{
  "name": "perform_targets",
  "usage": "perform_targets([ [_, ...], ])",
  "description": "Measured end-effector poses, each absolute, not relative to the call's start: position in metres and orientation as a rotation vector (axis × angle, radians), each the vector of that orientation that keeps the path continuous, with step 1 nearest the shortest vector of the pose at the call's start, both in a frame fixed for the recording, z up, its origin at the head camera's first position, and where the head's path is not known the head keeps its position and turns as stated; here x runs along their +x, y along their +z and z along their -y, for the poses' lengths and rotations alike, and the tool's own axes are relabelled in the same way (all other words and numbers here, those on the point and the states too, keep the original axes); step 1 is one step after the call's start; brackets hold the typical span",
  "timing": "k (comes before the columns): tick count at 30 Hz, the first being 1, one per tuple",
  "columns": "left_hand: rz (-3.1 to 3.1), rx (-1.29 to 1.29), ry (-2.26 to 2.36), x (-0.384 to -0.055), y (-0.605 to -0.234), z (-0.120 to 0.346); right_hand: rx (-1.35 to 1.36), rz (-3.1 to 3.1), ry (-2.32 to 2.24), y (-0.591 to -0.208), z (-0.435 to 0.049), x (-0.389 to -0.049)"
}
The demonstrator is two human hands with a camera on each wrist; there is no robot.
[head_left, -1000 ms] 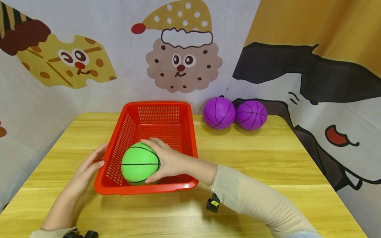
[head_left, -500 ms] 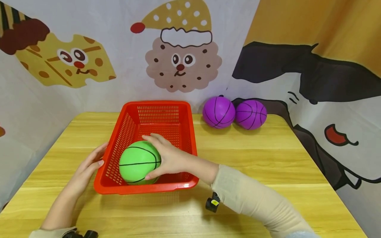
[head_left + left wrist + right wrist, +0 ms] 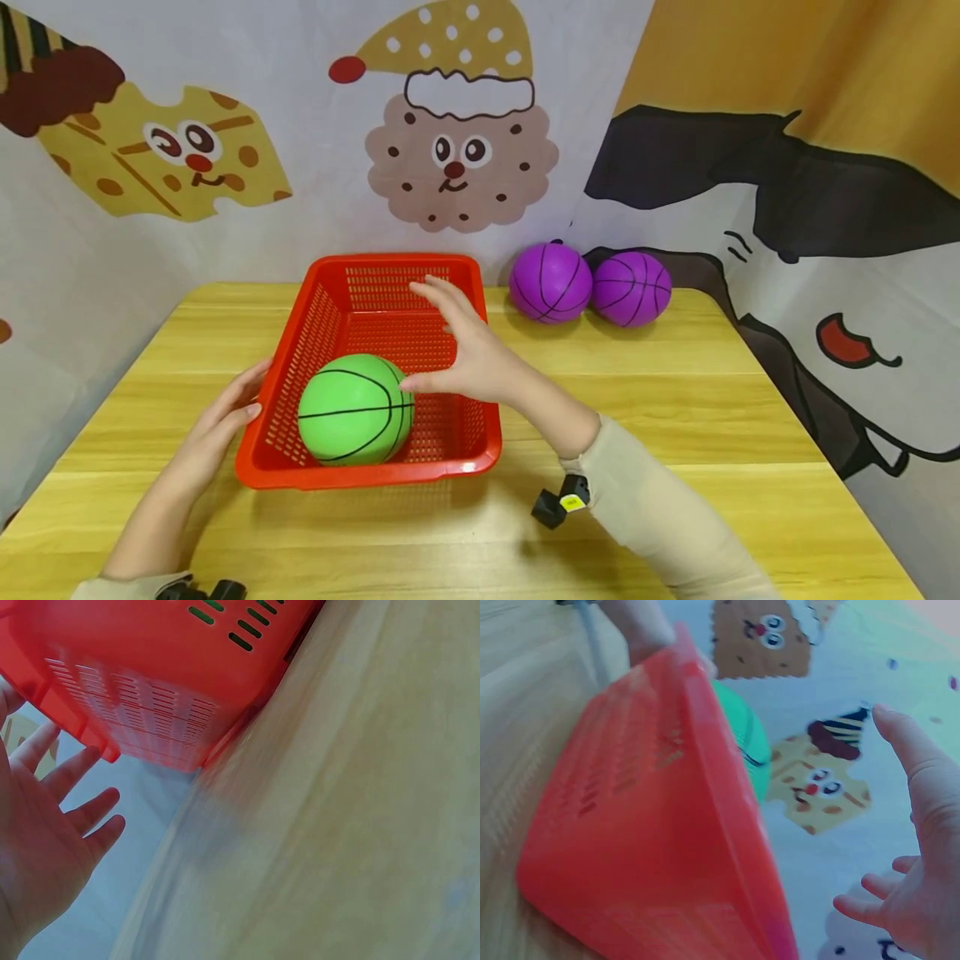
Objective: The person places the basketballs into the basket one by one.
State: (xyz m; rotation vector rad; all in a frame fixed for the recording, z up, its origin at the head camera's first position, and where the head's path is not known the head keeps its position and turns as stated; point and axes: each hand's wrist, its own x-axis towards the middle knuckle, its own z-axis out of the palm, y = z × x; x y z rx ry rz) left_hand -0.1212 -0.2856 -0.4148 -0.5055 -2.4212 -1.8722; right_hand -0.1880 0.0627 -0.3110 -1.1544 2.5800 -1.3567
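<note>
A green ball (image 3: pixel 352 412) with black basketball lines sits in the near left part of a red plastic basket (image 3: pixel 367 477). My right hand (image 3: pixel 480 358) hovers over the basket's right side with fingers spread and nothing held. Its thumb tip overlaps the ball's right edge in the head view, but the right wrist view shows the hand apart from the ball (image 3: pixel 748 742). My left hand (image 3: pixel 225 417) touches the basket's left rim, thumb near the edge. In the left wrist view its fingers (image 3: pixel 94 806) are extended and spread beside the basket's perforated wall (image 3: pixel 150 697).
Two purple balls (image 3: pixel 551 283) with black lines stand side by side at the back of the wooden table (image 3: pixel 637 400), right of the basket. A cloth (image 3: pixel 300 167) printed with cartoon food hangs behind and around the table.
My right hand has let go of the green ball and moved up and to the right, its fingers spreading. The ball stays in the basket. My left hand has not moved.
</note>
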Motion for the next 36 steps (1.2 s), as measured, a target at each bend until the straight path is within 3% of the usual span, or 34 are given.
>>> perform_targets([
  [15, 2.446, -0.499, -1.849, -0.123, -0.416, 0.285, -0.984, -2.691, -1.783, -0.312, -0.144, -0.209],
  [21, 2.442, -0.485, -1.844, -0.123, -0.417, 0.286, -0.815, -2.884, -1.665, -0.302, -0.171, -0.206],
  [36, 2.448, -0.488, -1.837, -0.123, -0.416, 0.286, -0.357, -3.275, -1.309, -0.340, -0.280, -0.266],
])
